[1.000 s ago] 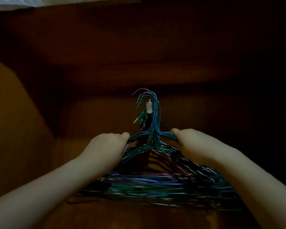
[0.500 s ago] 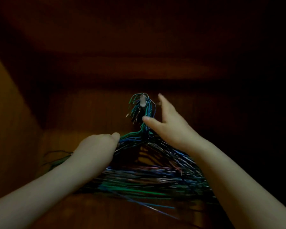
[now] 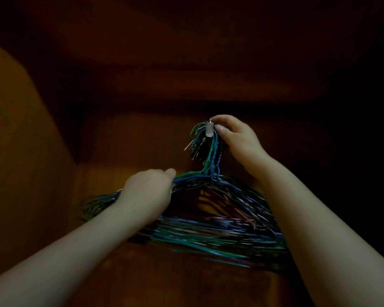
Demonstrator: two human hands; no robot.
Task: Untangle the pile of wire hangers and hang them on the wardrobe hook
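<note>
The bundle of blue and green wire hangers (image 3: 208,229) hangs on the small pale wardrobe hook (image 3: 209,129), far centre. The left hand (image 3: 149,191) curls its fingers round the bundle's left shoulder. The right hand (image 3: 237,138) pinches the hanger tops at the hook. This looks like the seating step; next, every loop needs settling before letting go. The dark wooden wardrobe wall (image 3: 31,173) crowds in on the left.

Wire hangers (image 3: 208,227) bunched on wardrobe hook (image 3: 209,129), left hand (image 3: 149,191) lower left, right hand (image 3: 235,136) beside hook
</note>
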